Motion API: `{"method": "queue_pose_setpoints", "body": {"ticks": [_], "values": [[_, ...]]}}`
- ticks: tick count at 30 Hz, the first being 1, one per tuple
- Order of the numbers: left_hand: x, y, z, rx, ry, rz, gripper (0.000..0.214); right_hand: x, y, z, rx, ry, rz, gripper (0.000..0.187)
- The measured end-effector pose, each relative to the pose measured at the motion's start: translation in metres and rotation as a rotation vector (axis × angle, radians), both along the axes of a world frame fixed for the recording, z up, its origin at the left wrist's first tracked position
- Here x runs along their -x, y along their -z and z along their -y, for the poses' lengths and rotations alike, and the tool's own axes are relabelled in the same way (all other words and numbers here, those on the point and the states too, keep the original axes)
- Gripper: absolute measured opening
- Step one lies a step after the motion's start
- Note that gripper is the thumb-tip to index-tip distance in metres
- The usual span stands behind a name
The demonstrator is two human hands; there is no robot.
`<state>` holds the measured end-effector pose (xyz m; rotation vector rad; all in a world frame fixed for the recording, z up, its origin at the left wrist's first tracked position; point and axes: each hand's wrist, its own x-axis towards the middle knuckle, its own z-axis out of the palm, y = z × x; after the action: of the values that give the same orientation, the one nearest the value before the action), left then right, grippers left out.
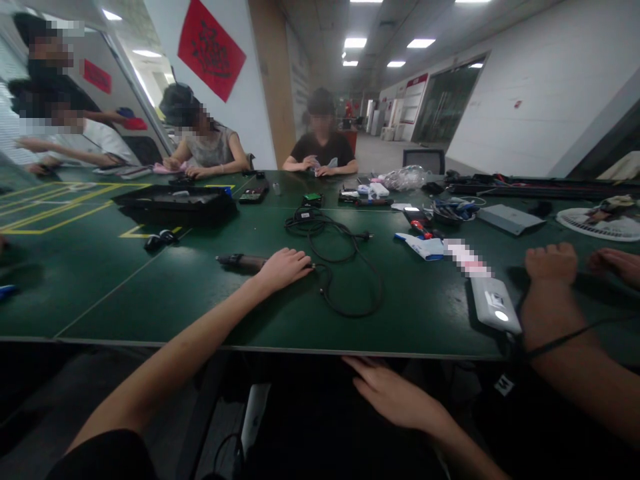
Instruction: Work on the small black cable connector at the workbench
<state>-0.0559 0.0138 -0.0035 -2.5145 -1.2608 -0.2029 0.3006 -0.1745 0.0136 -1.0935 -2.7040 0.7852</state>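
My left hand (pixel 285 270) is closed over the rear end of an electric screwdriver (pixel 243 261) lying on the green table (pixel 165 300). The screwdriver's tip points left, and its black cord (pixel 383 283) leaves from under my fingers and loops across the tabletop to a coil and plug. Below the table's front edge is my right hand (pixel 393 393), palm down with fingers stretched out over my dark-clothed lap. Nothing shows in it. Its fingertips come close to the table edge; whether they touch it I cannot tell.
A co-worker's hand (pixel 550 263) rests at the right, beside a white device (pixel 495 303) with a cable. Farther back lie a black tray (pixel 175 203), a blue-white packet (pixel 423 247), a red-handled tool (pixel 420 228) and a white fan grille (pixel 600 223). Several people sit across the table.
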Motion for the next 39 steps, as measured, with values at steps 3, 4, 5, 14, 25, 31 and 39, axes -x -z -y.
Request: {"method": "queue_pose_setpoints", "body": {"ticks": [3, 4, 5, 14, 25, 31, 39], "values": [[-0.047, 0.001, 0.015, -0.055, 0.111, 0.003, 0.031, -0.002, -0.014, 0.008, 0.19, -0.187, -0.105, 0.048], [-0.061, 0.0, 0.021, -0.065, 0.144, 0.012, 0.031, -0.002, -0.02, 0.003, 0.172, -0.135, -0.15, 0.039], [-0.072, -0.001, 0.026, -0.07, 0.176, 0.023, 0.031, -0.001, -0.024, -0.007, 0.096, -0.012, -0.2, 0.034], [-0.074, -0.017, 0.04, 0.053, 0.363, 0.1, 0.032, 0.01, -0.001, -0.116, -0.436, 0.174, 0.051, 0.011], [-0.074, -0.015, 0.045, 0.068, 0.339, 0.164, 0.025, 0.021, -0.009, -0.123, -0.162, 0.06, -0.228, 0.017], [-0.078, -0.009, 0.042, 0.01, 0.343, 0.134, 0.027, 0.029, 0.013, -0.113, -0.329, 0.234, -0.235, 0.019], [-0.078, -0.008, 0.04, 0.066, 0.38, 0.196, 0.029, 0.047, 0.025, -0.102, -0.359, 0.436, -0.294, 0.007]]}}
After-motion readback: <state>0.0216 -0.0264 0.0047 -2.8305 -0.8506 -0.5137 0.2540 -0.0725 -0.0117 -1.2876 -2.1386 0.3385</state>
